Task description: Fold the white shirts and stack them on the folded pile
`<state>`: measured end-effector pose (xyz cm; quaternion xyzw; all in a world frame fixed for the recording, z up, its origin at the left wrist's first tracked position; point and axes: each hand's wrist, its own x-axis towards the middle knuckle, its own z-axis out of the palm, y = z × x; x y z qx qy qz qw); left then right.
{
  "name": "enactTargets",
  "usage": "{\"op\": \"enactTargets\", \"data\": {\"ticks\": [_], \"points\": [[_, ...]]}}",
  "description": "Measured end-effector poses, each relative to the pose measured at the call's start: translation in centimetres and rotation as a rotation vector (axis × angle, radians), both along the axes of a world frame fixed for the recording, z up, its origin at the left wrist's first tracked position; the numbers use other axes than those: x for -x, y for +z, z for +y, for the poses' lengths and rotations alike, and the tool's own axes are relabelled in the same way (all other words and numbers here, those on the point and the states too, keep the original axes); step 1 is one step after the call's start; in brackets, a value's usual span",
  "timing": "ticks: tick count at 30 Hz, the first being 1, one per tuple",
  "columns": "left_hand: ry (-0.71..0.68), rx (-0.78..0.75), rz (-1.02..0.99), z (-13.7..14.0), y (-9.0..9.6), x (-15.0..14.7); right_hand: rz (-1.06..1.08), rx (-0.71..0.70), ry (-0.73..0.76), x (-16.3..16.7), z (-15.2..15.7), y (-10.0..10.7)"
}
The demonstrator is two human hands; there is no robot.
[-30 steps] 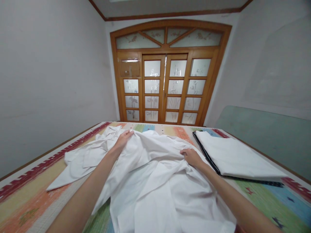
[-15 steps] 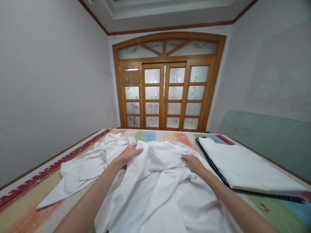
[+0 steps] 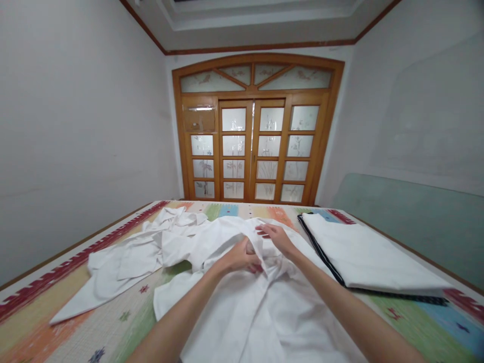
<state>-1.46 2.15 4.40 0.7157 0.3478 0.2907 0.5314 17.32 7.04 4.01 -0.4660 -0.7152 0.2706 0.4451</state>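
Observation:
A rumpled white garment (image 3: 242,307) is spread across the near middle of the bed, with loose folds bunched at its far end. My left hand (image 3: 242,256) is closed on a fold of it near the middle, and part of its fingers is tucked in the cloth. Just beyond and to the right, my right hand (image 3: 275,238) lies over the upper folds, its fingers stretched out and slightly apart against the fabric. A second crumpled white cloth (image 3: 132,254) lies at the left, its upper end meeting the garment's left side.
At the right lies a flat, folded white cloth (image 3: 370,252) with a black edge. A colourful patterned cover (image 3: 124,322) runs beneath everything. A pale green panel (image 3: 412,212) stands along the right wall. Wooden doors with glass panes (image 3: 249,151) are at the far end.
My left hand has moved right and nearer to me, from the garment's upper left edge to its middle. My right hand has shifted left and a little farther away, its fingers loosening.

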Motion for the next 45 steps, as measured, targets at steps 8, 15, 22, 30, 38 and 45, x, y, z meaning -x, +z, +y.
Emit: {"op": "enactTargets", "data": {"ticks": [8, 15, 22, 30, 38, 45], "points": [[0.254, -0.668, 0.263, 1.6, -1.7, 0.4, -0.137, -0.102, 0.141, 1.4, -2.2, 0.6], [0.506, -1.102, 0.583, 2.8, -1.8, 3.5, -0.031, -0.017, 0.008, 2.2, -2.1, -1.1], [0.877, -1.202, 0.68, 3.2, 0.6, 5.9, 0.304, 0.265, 0.074, 1.7, -1.4, -0.5], [0.884, -1.15, 0.886, 4.5, 3.7, 8.8, 0.229, 0.264, 0.169, 0.1, -1.0, 0.9], [0.848, -1.041, 0.977, 5.1, 4.5, 9.9, 0.096, 0.269, 0.117, -0.9, -0.6, 1.7], [0.933, -0.9, 0.983, 5.6, 5.4, 11.7, 0.073, 0.194, -0.006, -3.3, 1.5, 1.5]]}}
